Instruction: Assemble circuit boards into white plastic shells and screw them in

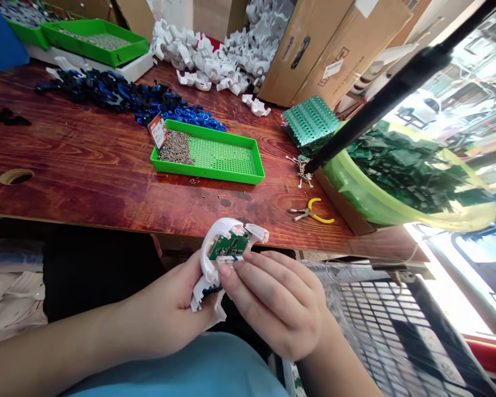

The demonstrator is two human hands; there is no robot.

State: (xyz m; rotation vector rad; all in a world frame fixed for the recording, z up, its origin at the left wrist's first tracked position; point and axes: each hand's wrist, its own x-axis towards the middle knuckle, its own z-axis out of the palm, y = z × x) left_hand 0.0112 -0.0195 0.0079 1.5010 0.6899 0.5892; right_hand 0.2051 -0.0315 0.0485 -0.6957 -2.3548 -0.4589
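Note:
My left hand (182,309) is closed around a white curved plastic housing (210,248), held in front of the table's near edge. A green circuit board (230,245) sits inside the housing's curve. My right hand (276,298) has its thumb and fingertips pinched together at the board's lower edge. A small white part with a bit of blue shows at those fingertips, too small to name. Part of the housing's lower end is hidden by my left fingers.
On the table lie a green tray (209,175) of small metal screws, yellow-handled pliers (312,212), and blue-black parts (124,94). White housings (215,60) are heaped behind. At right, a black pole (380,105) slants past a yellow-green basin (355,193) of circuit boards.

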